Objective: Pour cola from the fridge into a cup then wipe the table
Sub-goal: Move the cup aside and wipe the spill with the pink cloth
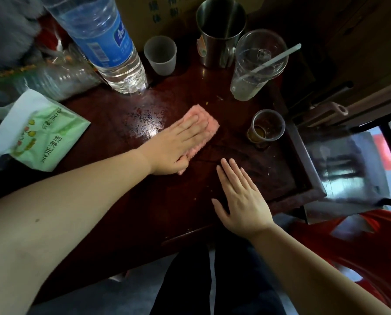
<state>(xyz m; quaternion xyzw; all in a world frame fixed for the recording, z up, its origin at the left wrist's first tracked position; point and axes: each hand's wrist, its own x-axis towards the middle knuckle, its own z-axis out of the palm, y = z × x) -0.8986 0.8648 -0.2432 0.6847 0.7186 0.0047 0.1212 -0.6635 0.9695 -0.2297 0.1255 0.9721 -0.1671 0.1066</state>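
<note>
A pink cloth (207, 130) lies flat on the dark red wooden table (112, 178), and my left hand (178, 146) presses on it with fingers stretched over it and the thumb at its near edge. The tabletop left of the cloth shines wet. My right hand (240, 196) rests palm down on the table nearer to me, fingers apart, holding nothing. A small clear plastic cup (266, 128) with a little brownish liquid at the bottom stands to the right of the cloth.
A big water bottle (108, 42) with a blue label stands at the back left. Behind are a frosted cup (160, 55), a steel mug (219, 30) and a clear cup with a straw (256, 64). A green tissue pack (42, 130) lies at the left. The table's edge runs along the right.
</note>
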